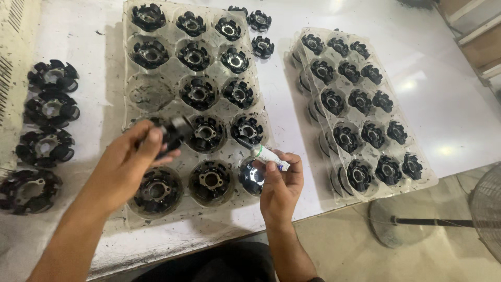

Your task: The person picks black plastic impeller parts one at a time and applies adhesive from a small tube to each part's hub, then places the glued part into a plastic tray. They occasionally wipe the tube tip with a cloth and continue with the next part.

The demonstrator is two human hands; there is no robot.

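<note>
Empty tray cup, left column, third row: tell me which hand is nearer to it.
Left. The left hand, holding a black part, sits just below the empty cup. The right hand, holding a small tube, is farther off at the tray's lower right.

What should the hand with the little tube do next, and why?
Probably bring the small white tube in the right hand across to the black round part held up by the left hand. The tube's tip already points that way, and the part is lifted above the clear tray, beside an empty pocket.
</note>
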